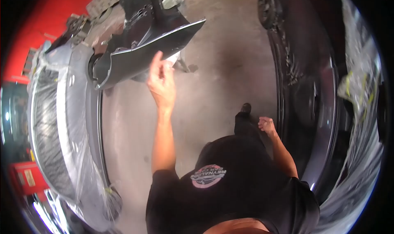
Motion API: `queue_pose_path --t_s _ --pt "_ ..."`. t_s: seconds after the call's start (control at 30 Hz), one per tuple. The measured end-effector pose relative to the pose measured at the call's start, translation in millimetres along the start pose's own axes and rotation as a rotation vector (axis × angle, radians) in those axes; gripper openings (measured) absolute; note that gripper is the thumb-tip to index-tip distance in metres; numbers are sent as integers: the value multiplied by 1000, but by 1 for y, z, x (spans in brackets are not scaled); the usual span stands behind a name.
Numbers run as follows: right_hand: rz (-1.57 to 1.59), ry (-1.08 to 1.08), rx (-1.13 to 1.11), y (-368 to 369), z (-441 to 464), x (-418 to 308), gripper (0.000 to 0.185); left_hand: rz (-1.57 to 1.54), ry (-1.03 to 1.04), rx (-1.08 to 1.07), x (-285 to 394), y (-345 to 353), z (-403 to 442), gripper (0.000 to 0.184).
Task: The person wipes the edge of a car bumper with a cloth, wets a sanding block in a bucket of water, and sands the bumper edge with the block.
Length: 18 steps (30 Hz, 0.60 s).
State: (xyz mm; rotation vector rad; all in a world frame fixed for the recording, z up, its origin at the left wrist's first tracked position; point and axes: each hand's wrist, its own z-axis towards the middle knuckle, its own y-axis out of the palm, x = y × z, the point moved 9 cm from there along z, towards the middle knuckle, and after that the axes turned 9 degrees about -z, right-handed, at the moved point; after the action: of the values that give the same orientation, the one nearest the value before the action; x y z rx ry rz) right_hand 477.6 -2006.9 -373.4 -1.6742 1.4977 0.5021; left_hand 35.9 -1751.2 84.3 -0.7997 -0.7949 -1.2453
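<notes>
My left hand [162,84] is raised in front of a dark curved body panel [143,57] at the upper left. Its index finger points up and the other fingers are loosely bent and apart. A small white patch [174,58] shows beside the fingertips; whether it touches them is unclear. My right hand [266,125] hangs low at my side, its fingers curled in, with nothing visible in them. It is nearest to the dark car side on the right.
A grey car part under clear plastic film [74,119] stands on the left. To the right is a dark car [305,94] with more plastic film [361,90]. A wheel [266,8] shows at the top. My shoe [246,107] is on the concrete floor [221,78].
</notes>
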Motion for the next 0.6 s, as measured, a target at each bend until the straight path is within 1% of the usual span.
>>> queue_pose_path --t_s 0.07,0.1,0.13,0.17,0.2,0.23,0.27,0.3,0.33,0.37,0.4,0.43,0.47,0.53,0.57,0.6 --pt "114 -8 -24 -28 58 -23 34 92 -20 170 13 0 34 49" --pt "172 -100 -100 -44 90 -35 48 122 -37 195 17 6 49 49" --pt "231 -190 -177 -58 121 -49 63 271 -124 205 13 11 61 54" --pt "145 -237 -177 -74 137 -80 76 415 -208 209 7 15 72 60" --pt "-51 -289 -148 -90 155 -109 94 426 -248 231 -2 16 76 67" --pt "153 -359 -227 -103 175 -125 77 455 -262 250 -6 17 76 67" --pt "12 -225 -149 -117 197 -141 61 535 -259 276 -7 22 77 65" --pt "152 -280 -196 -128 207 -166 48 612 -256 302 -9 24 77 63" --pt "102 -268 -188 -132 226 -182 48 660 -249 332 -11 24 80 55" --pt "52 -256 -177 -134 239 -201 48 679 -268 349 -11 26 80 55" --pt "40 -251 -203 -133 246 -218 48 559 -318 361 -13 28 80 50" --pt "-6 -226 -190 -127 240 -247 42 435 -364 373 -15 31 80 45" --pt "-53 -203 -178 -120 240 -266 38 449 -376 391 -14 31 80 45" --pt "-91 -202 -242 -101 254 -279 39 247 -413 437 -21 31 79 34" --pt "-118 -203 -282 -91 260 -284 40 264 -417 467 -23 28 77 34" --pt "-131 -217 -318 -78 264 -292 40 209 -402 480 -26 28 76 31"
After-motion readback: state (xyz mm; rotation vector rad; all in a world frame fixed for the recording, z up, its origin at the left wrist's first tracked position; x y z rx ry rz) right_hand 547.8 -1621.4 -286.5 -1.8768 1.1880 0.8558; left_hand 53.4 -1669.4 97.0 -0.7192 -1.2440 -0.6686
